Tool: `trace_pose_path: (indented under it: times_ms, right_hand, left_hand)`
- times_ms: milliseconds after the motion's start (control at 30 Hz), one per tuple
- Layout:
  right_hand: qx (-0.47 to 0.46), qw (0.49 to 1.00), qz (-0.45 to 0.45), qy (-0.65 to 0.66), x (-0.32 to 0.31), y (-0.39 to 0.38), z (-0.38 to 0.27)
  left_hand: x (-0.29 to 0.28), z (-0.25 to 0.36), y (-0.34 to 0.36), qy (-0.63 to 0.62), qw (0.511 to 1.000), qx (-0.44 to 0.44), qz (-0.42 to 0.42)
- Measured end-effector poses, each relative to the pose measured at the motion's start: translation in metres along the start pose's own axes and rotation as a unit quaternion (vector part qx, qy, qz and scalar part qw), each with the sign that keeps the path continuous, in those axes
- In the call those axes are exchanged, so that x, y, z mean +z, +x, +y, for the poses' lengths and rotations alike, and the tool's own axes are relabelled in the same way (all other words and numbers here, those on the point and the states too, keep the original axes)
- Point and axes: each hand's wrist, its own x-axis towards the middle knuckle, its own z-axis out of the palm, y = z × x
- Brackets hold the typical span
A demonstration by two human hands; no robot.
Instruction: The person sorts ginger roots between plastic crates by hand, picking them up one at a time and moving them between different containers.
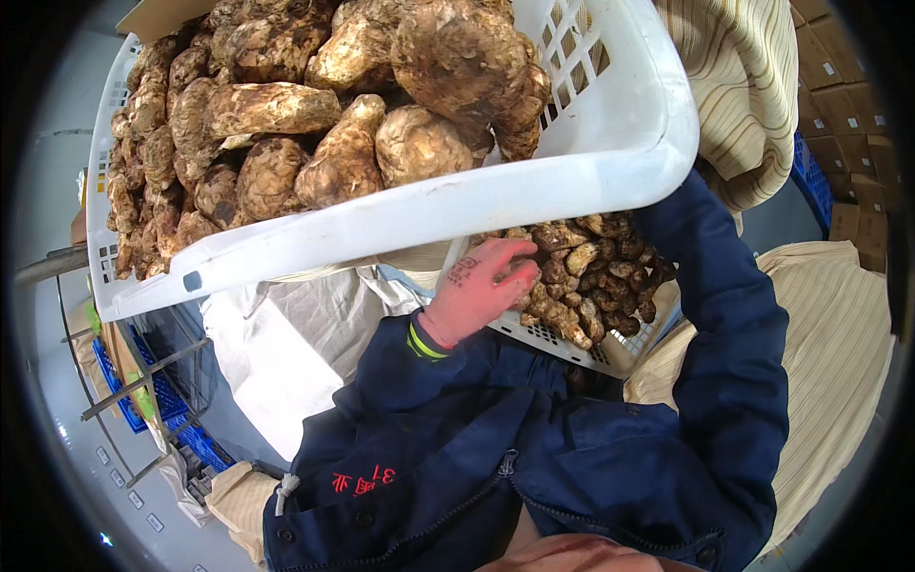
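In the head view, the pink-gloved left hand (474,292) sits mid-frame, fingers (517,282) loosely curled and parted, nothing visibly gripped. The brown mushrooms (600,281) lie just right of those fingertips in the lower basket (624,355), the nearest long one slanting toward the frame's lower right. The left hand is the nearer one I can see (the right, beyond its navy sleeve (732,315), hides behind the upper basket (429,208); I can't tell its grip).

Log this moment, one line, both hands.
left hand: gloved, at lower basket of mushrooms, grip unclear | right hand: hidden by upper basket, sleeve visible | upper basket: also holds mushrooms
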Motion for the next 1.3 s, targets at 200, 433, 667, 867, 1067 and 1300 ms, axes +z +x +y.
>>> trace_pose_path:
  times_ms: [200, 433, 667, 867, 1067, 1300]
  right_hand:
    - [0.052, 0.980, -0.131, 0.143, -0.056, -0.009, -0.001]
    - [-0.040, 0.989, -0.134, 0.042, -0.013, 0.036, 0.018]
    - [-0.379, 0.925, 0.034, -0.002, 0.025, 0.061, 0.074]
    - [-0.185, 0.961, -0.053, 0.197, 0.029, 0.050, 0.065]
    - [-0.211, 0.953, -0.051, 0.212, -0.008, 0.030, 0.060]
    - [-0.088, 0.967, -0.139, 0.194, -0.042, -0.003, 0.030]
  left_hand:
    - [0.012, 0.007, 0.012, -0.037, 0.998, 0.027, -0.043]
    - [0.002, 0.013, 0.006, -0.065, 0.997, -0.038, -0.030]
    - [0.004, 0.012, 0.004, -0.042, 0.999, -0.022, -0.025]
    - [0.010, 0.015, 0.006, -0.050, 0.998, -0.011, -0.042]
    - [0.008, 0.020, 0.003, -0.083, 0.995, -0.040, -0.041]
    - [0.009, 0.013, 0.003, -0.025, 0.999, -0.004, -0.034]
